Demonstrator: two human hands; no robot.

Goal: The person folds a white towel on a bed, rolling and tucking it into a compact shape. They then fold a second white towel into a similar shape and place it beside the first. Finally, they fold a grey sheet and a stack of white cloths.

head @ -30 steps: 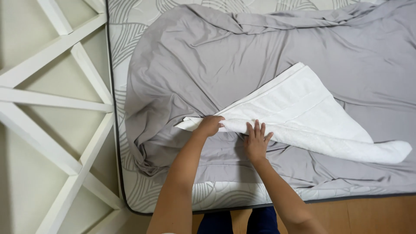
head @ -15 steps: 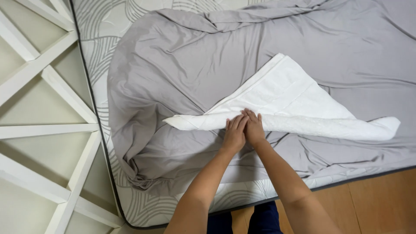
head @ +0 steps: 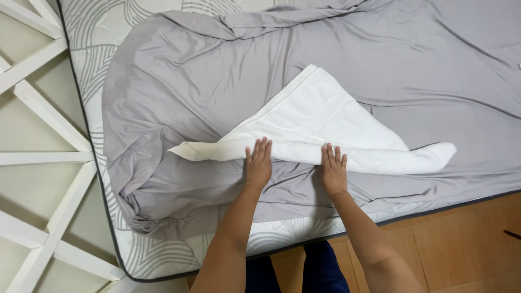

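Big picture first: the mattress (head: 163,255) with its leafy quilted pattern fills most of the view, its corner poking out at seven o'clock, and a white crossed frame (head: 38,157) runs along nine o'clock. Wood floor (head: 456,244) shows at five o'clock. Over the mattress lies the grey sheet (head: 228,81), rumpled, bunched in a ridge up at twelve o'clock and gathered loose along its left edge.

On top of the sheet, dead centre, sits the white towel (head: 320,125), folded into a rough triangle with its peak toward twelve o'clock and long tails running out to nine and three o'clock.

Now the hands. The left hand (head: 259,163) is flat, fingers stretched and together, palm down on the towel's near folded edge. The right hand (head: 333,169) sits just beside it toward three o'clock, also flat and spread, pressing the same edge. Neither grips anything.

This reads as the smoothing step of a fold: the crease is being pressed. The next move, I'd judge, calls for sliding the palms apart along the edge, toward the tails, keeping even pressure so the layers stay lined up
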